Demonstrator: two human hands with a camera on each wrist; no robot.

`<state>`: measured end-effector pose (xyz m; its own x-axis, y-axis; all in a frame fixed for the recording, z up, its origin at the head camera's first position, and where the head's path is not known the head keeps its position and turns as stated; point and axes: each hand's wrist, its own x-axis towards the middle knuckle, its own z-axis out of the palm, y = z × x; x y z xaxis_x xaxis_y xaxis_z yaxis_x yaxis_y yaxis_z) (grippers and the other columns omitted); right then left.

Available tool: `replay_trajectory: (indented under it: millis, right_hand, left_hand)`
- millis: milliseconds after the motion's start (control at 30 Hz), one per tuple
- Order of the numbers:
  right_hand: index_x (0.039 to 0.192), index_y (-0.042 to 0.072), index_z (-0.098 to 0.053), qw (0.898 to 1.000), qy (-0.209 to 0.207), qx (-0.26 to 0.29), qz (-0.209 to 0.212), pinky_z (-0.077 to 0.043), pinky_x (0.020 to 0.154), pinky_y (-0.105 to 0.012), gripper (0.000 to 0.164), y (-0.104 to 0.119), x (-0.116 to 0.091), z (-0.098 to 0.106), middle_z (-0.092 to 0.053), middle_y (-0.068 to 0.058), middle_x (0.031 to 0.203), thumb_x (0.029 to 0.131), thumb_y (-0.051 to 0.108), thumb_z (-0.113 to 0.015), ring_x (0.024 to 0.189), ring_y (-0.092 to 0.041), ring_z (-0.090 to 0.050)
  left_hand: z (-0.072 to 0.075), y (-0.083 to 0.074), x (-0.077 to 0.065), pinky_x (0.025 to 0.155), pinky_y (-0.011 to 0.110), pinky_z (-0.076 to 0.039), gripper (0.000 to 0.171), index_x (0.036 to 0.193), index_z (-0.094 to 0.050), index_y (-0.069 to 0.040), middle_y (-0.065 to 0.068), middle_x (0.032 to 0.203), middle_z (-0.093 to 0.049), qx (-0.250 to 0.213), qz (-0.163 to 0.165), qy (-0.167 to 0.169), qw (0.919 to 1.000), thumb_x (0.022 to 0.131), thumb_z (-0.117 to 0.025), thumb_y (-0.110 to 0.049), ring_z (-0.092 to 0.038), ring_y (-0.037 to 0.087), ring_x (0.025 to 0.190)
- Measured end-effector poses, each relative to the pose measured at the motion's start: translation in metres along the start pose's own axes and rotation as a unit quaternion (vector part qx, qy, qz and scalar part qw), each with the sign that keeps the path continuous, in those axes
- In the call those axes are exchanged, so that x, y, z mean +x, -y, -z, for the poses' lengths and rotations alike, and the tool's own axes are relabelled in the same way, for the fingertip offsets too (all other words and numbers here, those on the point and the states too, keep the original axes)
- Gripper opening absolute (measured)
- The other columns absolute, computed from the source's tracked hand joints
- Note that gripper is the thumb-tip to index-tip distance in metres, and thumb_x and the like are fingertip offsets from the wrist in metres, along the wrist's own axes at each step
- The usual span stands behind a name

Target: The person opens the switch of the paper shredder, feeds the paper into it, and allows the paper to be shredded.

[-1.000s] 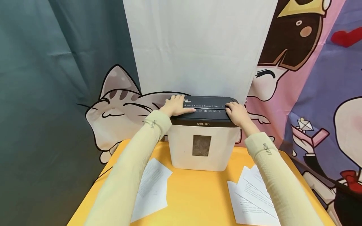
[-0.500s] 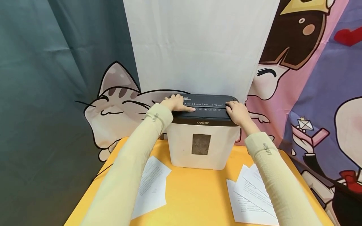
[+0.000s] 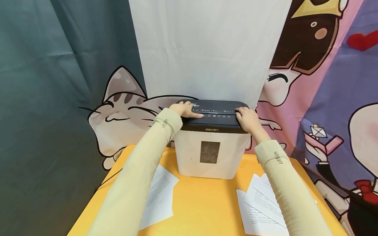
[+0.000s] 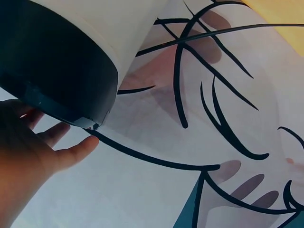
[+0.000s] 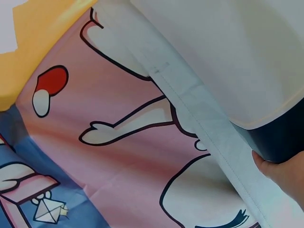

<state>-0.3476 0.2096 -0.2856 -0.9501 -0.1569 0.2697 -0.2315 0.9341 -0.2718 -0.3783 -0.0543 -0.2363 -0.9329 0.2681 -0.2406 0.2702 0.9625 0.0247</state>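
A paper shredder point(image 3: 210, 154) stands upright at the back of the yellow table, with a pale bin, a small dark window and a black top point(image 3: 215, 121) printed with icons. My left hand point(image 3: 186, 110) rests on the top's left end, its thumb stretched along the printed row. In the left wrist view, the fingers of the left hand point(image 4: 33, 152) touch the black top. My right hand point(image 3: 248, 119) rests on the right end, fingers over the surface. The right wrist view shows only part of the right hand point(image 5: 282, 173), its thumb against the black side.
Printed sheets point(image 3: 160, 200) lie on the left of the yellow table point(image 3: 203, 209), partly under the left sleeve. More printed sheets point(image 3: 261, 206) overlap on the right, partly behind the right sleeve. A dark cord point(image 3: 109, 180) runs at the left edge. Cartoon-printed cloth hangs behind.
My left wrist has shifted slightly to the right, with the hand still on the shredder's left end. The right hand and the shredder stay in place. The head view has moved slightly.
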Motion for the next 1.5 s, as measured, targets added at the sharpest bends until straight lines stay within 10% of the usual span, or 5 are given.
replay_trajectory:
  millis: [1033, 1167, 1367, 1500]
  right_hand:
    - [0.136, -0.002, -0.044, 1.000, 0.004, 0.000, 0.002, -0.024, 0.109, -0.057, 0.044, 0.001, -0.001, -0.002, -0.040, -0.026, 0.142, 0.102, 0.021, -0.029, 0.130, -0.045, -0.034]
    - [0.137, -0.001, -0.044, 1.000, 0.005, 0.003, -0.001, -0.024, 0.109, -0.057, 0.044, 0.003, 0.000, -0.002, -0.039, -0.025, 0.142, 0.102, 0.021, -0.028, 0.130, -0.045, -0.034]
    - [0.135, -0.002, -0.045, 1.000, -0.003, -0.002, -0.002, -0.025, 0.108, -0.056, 0.043, 0.000, -0.002, -0.002, -0.041, -0.026, 0.140, 0.102, 0.021, -0.029, 0.130, -0.044, -0.036]
    - [0.135, -0.002, -0.045, 1.000, -0.003, -0.003, 0.002, -0.026, 0.109, -0.056, 0.043, 0.001, -0.001, 0.001, -0.041, -0.026, 0.140, 0.102, 0.021, -0.029, 0.130, -0.044, -0.036]
  left_hand:
    - [0.001, -0.004, -0.016, 0.119, 0.041, -0.012, 0.080, 0.153, -0.007, -0.014, 0.003, 0.161, -0.003, 0.026, 0.003, 0.018, 0.9995, 0.094, -0.029, -0.064, -0.006, 0.026, 0.147]
    - [0.003, -0.001, -0.010, 0.119, 0.041, -0.012, 0.086, 0.153, -0.007, -0.016, 0.002, 0.161, -0.003, 0.030, 0.006, 0.022, 0.9993, 0.090, -0.027, -0.071, -0.007, 0.024, 0.147]
    - [-0.014, 0.015, 0.036, 0.118, 0.048, -0.010, 0.097, 0.153, -0.003, -0.021, -0.001, 0.161, 0.002, -0.007, -0.012, 0.022, 0.9997, 0.081, -0.027, -0.082, -0.002, 0.024, 0.148]
    - [-0.009, 0.007, 0.016, 0.119, 0.046, -0.009, 0.081, 0.153, -0.002, -0.019, 0.000, 0.161, 0.004, -0.002, -0.011, 0.028, 0.9996, 0.093, -0.027, -0.066, -0.001, 0.025, 0.148]
